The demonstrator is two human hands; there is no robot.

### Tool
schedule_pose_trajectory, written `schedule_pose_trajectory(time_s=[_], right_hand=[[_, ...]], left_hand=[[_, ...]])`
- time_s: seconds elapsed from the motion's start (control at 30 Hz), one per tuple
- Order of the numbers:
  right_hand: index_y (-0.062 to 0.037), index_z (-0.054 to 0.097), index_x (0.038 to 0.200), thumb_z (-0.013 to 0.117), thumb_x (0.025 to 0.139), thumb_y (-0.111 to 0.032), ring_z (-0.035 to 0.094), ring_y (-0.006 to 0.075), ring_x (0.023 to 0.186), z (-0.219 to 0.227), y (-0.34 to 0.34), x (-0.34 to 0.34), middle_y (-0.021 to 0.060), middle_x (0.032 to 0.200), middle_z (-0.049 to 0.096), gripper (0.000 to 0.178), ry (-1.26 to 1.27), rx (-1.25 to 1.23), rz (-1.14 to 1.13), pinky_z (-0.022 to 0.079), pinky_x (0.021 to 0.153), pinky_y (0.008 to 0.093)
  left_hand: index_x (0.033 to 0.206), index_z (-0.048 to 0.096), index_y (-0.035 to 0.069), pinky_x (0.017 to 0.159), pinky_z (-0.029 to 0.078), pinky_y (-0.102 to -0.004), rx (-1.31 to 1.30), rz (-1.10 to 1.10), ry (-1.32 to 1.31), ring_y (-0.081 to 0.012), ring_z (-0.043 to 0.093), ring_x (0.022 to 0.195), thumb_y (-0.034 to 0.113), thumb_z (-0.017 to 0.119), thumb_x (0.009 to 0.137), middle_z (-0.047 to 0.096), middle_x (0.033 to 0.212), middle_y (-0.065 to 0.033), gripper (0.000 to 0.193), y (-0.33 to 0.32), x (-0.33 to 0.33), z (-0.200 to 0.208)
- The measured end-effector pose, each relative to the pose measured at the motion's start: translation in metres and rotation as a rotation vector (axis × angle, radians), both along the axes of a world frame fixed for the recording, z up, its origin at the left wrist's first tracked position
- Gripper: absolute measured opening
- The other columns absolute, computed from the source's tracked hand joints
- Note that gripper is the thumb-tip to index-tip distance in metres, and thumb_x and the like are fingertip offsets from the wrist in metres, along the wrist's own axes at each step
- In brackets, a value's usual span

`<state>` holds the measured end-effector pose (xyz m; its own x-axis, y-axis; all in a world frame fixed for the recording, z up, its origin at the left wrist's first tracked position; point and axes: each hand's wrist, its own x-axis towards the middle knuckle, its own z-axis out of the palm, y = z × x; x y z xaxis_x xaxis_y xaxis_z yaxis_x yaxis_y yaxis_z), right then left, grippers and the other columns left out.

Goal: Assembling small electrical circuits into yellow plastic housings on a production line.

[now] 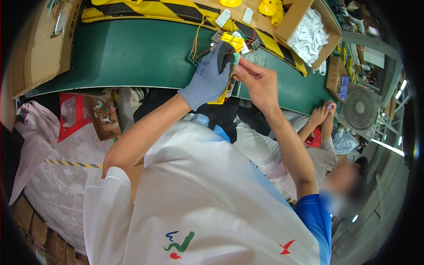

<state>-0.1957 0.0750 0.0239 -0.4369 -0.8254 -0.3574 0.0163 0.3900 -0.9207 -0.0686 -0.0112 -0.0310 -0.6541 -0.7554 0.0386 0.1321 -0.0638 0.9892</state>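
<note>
My left hand [211,77], in a grey-blue glove with dark fingertips, is closed on a yellow plastic part [217,100], whose lower end sticks out below the palm. Bare, my right hand [261,86] meets it at the fingertips, thumb and forefinger pinched together beside a small green piece [236,59]. What lies inside that pinch is hidden. Just beyond the glove sit another yellow plastic piece [233,42], small circuit boards and thin red and yellow wires [195,44], bunched on the green bench top [137,57].
Yellow-black striped tape [176,13] runs along the bench. Behind it stand two white blocks [223,17] and yellow parts [267,7]. A carton [330,42] of white pieces is at right, another carton [44,66] at left. A co-worker [318,152] and a fan [360,107] are rightward.
</note>
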Motion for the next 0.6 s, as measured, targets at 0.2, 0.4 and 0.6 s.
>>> schedule_pose_trajectory(time_s=[0.2,0.4,0.6], right_hand=[[0.0064,0.06,0.126,0.065,0.091,-0.001,0.064,0.0115,0.096,-0.007,-0.002,0.009,0.0105,0.109,0.069,0.036,0.015,-0.037,-0.038,0.052,0.088,0.0258],[0.0009,0.059,0.131,0.063,0.093,-0.004,0.063,0.0093,0.095,-0.008,0.0,0.03,0.0106,0.112,0.069,0.039,0.086,-0.186,-0.088,0.051,0.084,0.0257],[-0.0018,0.06,0.13,0.064,0.092,-0.007,0.064,0.0079,0.086,-0.021,0.007,0.02,0.009,0.106,0.072,0.038,0.108,-0.206,-0.145,0.051,0.081,0.0248]], left_hand=[[0.11,0.05,0.004,0.062,0.051,-0.0388,0.134,0.003,-0.02,-0.0288,0.064,0.072,0.017,0.051,0.097,0.06,0.088,-0.0169,0.018,0.0,0.004,0.006],[0.114,0.05,0.004,0.064,0.051,-0.0389,-0.092,0.086,-0.016,-0.0282,0.065,0.075,0.018,0.049,0.099,0.061,0.09,-0.0173,0.021,0.003,0.002,0.005],[0.113,0.051,0.002,0.073,0.05,-0.0391,-0.149,0.073,-0.062,-0.0312,0.062,0.084,0.013,0.05,0.097,0.06,0.1,-0.0189,0.02,0.002,-0.006,0.008]])
